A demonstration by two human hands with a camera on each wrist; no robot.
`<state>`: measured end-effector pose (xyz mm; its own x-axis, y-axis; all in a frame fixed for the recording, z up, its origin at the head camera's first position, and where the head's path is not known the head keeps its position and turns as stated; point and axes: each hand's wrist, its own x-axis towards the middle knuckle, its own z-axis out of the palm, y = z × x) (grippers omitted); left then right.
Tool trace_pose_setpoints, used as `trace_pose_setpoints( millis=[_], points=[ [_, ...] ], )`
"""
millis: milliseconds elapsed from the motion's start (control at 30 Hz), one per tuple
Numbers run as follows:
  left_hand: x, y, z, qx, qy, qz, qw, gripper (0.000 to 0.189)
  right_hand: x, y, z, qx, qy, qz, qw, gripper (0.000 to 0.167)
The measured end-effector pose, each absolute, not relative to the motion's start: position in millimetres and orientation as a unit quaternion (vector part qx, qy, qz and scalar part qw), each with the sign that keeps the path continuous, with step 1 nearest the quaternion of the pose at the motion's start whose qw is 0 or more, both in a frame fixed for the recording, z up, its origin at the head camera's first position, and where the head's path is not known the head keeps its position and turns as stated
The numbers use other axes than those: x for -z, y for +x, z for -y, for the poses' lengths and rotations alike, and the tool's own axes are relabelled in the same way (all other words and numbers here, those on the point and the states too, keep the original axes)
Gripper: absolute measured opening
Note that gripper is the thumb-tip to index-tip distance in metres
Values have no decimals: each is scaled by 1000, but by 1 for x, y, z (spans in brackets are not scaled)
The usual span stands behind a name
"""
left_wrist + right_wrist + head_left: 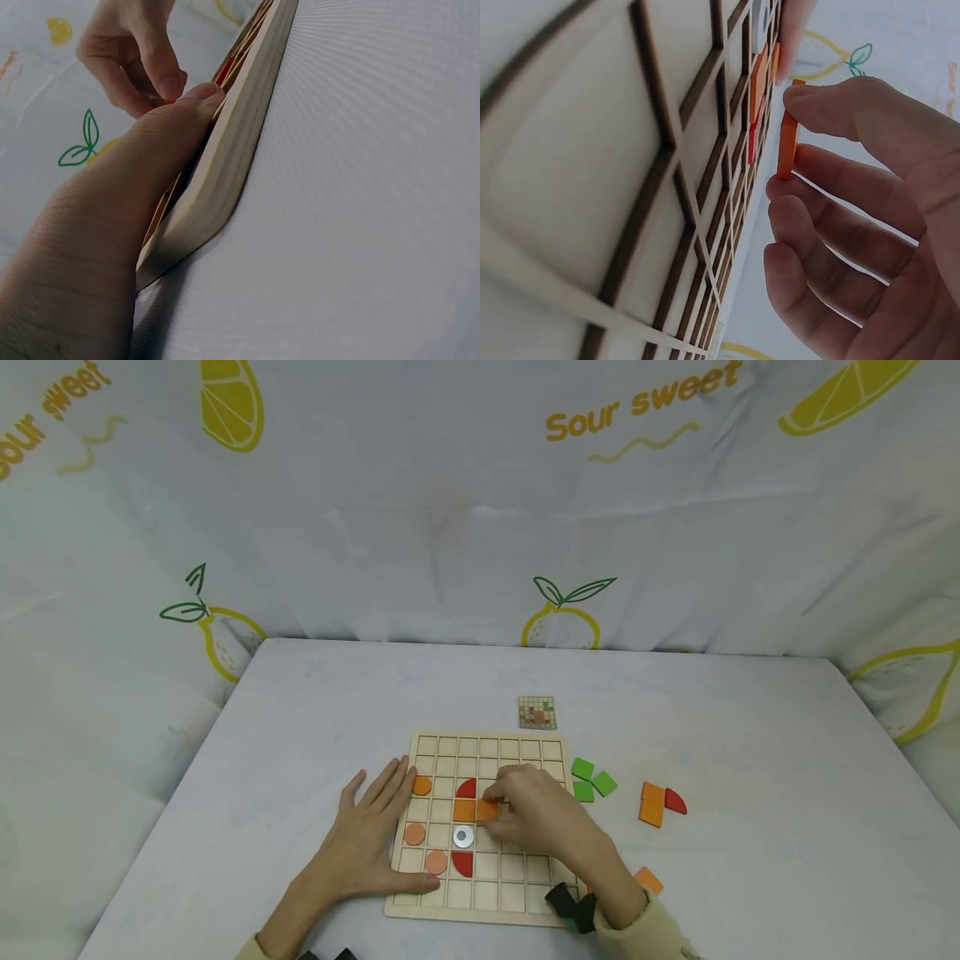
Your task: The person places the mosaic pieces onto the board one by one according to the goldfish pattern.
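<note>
1. Right hand, in the lower middle of the head view, pinches an orange tile between thumb and fingers.
2. Left hand rests along the left edge of the board, fingers straight, thumb spread apart from them.
3. Work looks partway along: the board already carries three orange or peach discs, two red quarter-circles, an orange square and a white disc.
4. Loose on the tabletop, right of the board, are three green squares, two orange pieces and a red wedge; more orange shows by the right wrist, partly hidden.
5. At the fingertips, the held tile appears just right of the orange square; the right wrist view shows it raised off the board.
</note>
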<state>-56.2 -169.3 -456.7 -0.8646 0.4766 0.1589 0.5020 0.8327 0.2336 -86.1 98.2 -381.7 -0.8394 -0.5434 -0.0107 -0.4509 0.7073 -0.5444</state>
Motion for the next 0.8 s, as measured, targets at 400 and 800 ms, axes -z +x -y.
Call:
trace_pose_setpoints(
  millis=[400,800],
  points=[
    [455,-55,169,137,-248,958,38,135,387,-87,-95,263,-260,-925,89,19],
    [456,-56,170,132,-254,957,44,135,390,-88,-96,267,-256,-924,98,20]
  ],
)
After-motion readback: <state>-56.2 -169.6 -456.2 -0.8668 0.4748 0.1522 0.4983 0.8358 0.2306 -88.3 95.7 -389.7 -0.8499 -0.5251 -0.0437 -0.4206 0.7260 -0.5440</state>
